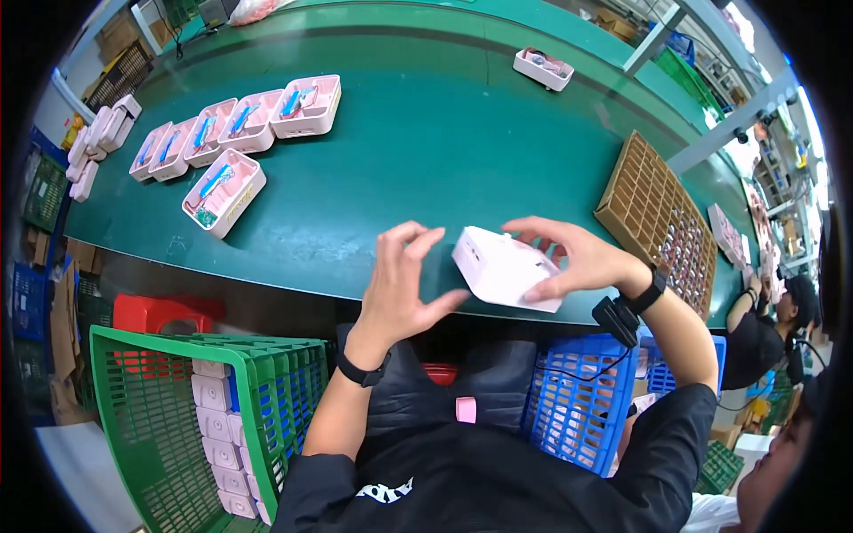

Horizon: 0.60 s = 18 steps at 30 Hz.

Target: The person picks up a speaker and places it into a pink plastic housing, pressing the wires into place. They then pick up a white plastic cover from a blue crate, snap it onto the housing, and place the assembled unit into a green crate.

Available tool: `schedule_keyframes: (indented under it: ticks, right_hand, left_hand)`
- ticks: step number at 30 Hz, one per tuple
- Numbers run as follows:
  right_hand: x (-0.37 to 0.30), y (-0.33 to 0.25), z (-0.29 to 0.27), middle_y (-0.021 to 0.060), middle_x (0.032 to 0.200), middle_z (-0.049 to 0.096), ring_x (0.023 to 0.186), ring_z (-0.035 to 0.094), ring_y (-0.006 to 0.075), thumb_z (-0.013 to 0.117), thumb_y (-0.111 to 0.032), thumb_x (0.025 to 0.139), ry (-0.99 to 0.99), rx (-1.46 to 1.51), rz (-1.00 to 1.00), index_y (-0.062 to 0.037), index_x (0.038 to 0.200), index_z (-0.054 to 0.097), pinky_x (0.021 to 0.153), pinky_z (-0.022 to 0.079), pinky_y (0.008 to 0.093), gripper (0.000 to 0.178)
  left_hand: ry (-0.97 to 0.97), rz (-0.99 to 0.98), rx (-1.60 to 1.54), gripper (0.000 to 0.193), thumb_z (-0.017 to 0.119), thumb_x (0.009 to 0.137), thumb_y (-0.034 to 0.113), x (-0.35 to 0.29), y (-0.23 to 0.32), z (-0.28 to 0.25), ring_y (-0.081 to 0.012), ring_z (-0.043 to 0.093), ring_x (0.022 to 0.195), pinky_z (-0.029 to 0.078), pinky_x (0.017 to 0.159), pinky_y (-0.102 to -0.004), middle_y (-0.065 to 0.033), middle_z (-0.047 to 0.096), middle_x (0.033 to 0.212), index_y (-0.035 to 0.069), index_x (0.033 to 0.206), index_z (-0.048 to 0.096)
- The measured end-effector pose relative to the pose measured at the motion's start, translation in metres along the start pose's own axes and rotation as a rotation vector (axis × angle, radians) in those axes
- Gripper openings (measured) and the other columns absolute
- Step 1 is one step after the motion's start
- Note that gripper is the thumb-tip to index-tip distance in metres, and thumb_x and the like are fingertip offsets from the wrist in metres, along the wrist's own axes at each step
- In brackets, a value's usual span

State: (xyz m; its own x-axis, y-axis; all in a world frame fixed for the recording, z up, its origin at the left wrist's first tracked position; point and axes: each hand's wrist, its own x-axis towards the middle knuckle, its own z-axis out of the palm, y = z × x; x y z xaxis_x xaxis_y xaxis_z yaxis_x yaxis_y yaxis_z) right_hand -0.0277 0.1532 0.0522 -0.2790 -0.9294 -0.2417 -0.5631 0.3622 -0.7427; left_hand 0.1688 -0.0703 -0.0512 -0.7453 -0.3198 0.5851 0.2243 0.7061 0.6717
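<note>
At the near edge of the green workbench, my right hand (582, 258) grips a pale pink plastic box-shaped housing (505, 268) between thumb and fingers. The housing is tilted, with a smooth face toward me and small slots in one end wall. My left hand (400, 280) is just left of it, apart from it, thumb and fingers spread around air. Left of my hands, an open pink case (224, 193) lies on the bench with a blue cylindrical part, wires and a green circuit board inside.
Several similar open cases (306, 107) form a row at the far left, beside stacked pink housings (105, 129). One more case (544, 69) sits at the back. A divided cardboard tray (653, 204) with small parts lies right. A green crate (253, 355) and blue crate (577, 404) flank my legs; people sit at right.
</note>
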Motion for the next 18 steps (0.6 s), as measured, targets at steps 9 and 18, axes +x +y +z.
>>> schedule_keyframes:
  ticks: [9,18]
  right_hand:
    - [0.04,0.002,0.009,0.011,0.113,0.075,0.094,0.074,0.0173,0.062,-0.05,0.108,-0.201,0.716,0.43,-0.0016,0.133,0.066,0.071,0.059,0.0302,0.054]
    - [-0.046,0.049,-0.073,0.0121,0.104,0.075,0.097,0.073,0.0248,0.078,-0.02,0.093,0.636,-0.565,0.171,-0.001,0.117,0.073,0.081,0.059,0.0381,0.031]
  left_hand:
    - [-0.112,-0.025,-0.037,0.101,0.088,0.087,0.034,-0.003,-0.01,-0.003,-0.041,0.056,0.122,0.045,0.109,-0.0497,-0.0241,0.057,0.135,-0.003,0.163,0.033]
    - [-0.09,0.029,-0.008,0.084,0.079,0.093,0.034,0.006,-0.011,-0.001,-0.0399,0.057,0.114,0.046,0.102,-0.0494,-0.0236,0.061,0.129,-0.007,0.158,0.042]
